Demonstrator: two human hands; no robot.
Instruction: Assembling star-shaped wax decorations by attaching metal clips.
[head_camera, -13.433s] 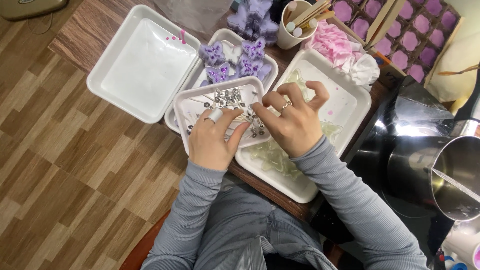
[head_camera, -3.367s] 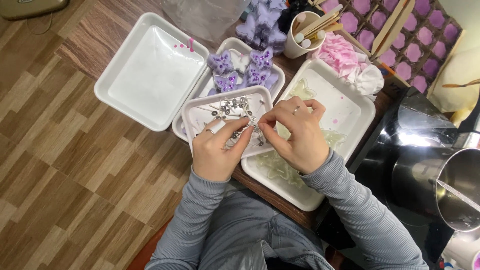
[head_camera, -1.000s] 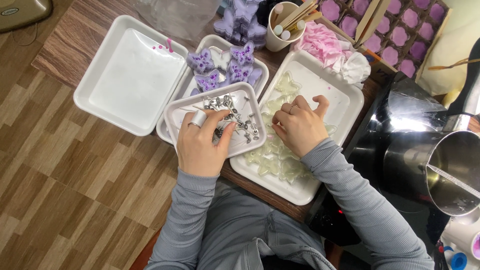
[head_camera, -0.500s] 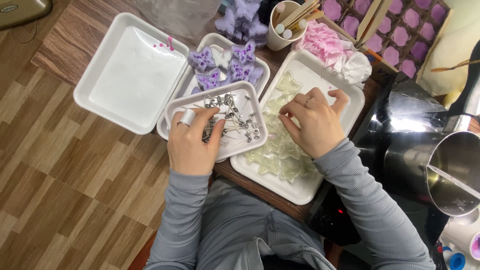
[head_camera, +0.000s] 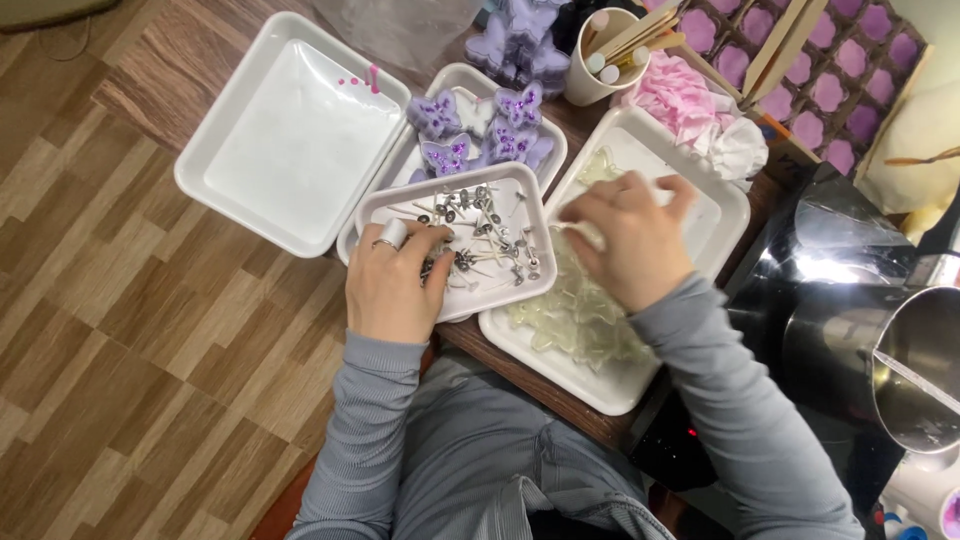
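Small metal-based wicks (head_camera: 478, 235) lie scattered in the white tray (head_camera: 395, 203) before you; your left hand (head_camera: 392, 283) rests on its near edge, grip curled among them, though whether it pinches one I cannot tell. Your right hand (head_camera: 630, 240) hovers loosely closed over pale butterfly shapes (head_camera: 570, 320) in the neighbouring tray (head_camera: 725, 205) on the counter (head_camera: 150, 85); lift one wick by its stem, steadily.

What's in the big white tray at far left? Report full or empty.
Nearly empty: the big white tray shows a bare white floor, with only small pink bits near its far rim.

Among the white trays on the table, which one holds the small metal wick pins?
The smallest white tray, under the left hand. It holds loose metal wick pins; the other trays hold purple butterfly shapes, clear pale shapes, or almost nothing.
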